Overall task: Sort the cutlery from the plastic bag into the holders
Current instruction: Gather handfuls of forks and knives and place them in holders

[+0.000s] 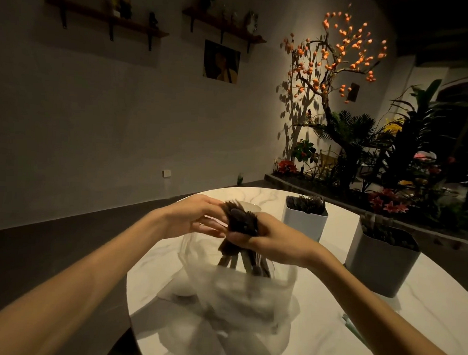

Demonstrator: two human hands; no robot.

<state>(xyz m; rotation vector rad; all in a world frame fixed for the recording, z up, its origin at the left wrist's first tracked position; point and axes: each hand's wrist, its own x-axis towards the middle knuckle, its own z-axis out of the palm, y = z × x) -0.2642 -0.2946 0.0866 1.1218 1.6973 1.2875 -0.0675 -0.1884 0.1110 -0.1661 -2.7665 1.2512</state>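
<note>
- A dim room with wall shelves, a picture and a lit branch of orange fruit over a planted bed at the far right; in front, a round marbled bench (328, 326).
- A clear plastic bag (239, 291) slumps on the near middle of the bench, dark handles showing through its top.
- The right hand (273, 241) curls round a bundle of dark cutlery (242, 222), held above the bag mouth; the bundle's long axis runs roughly upright, heads fanned at the top, handles pointing down into the bag.
- The left hand (197, 218) is beside the bundle's left, fingers fairly straight and touching the fanned heads; it seems to be picking through them, though blur hides any pinch.
- Two holders stand to the right: a white holder (304, 222) far, just beyond the right hand, and a grey holder (381, 264) further right and nearer. Both already carry dark pieces.
- A third pale holder (249, 205) peeks out behind the bundle.
- The right hand is nearer both holders on that side, so a drop there probably falls to it.
</note>
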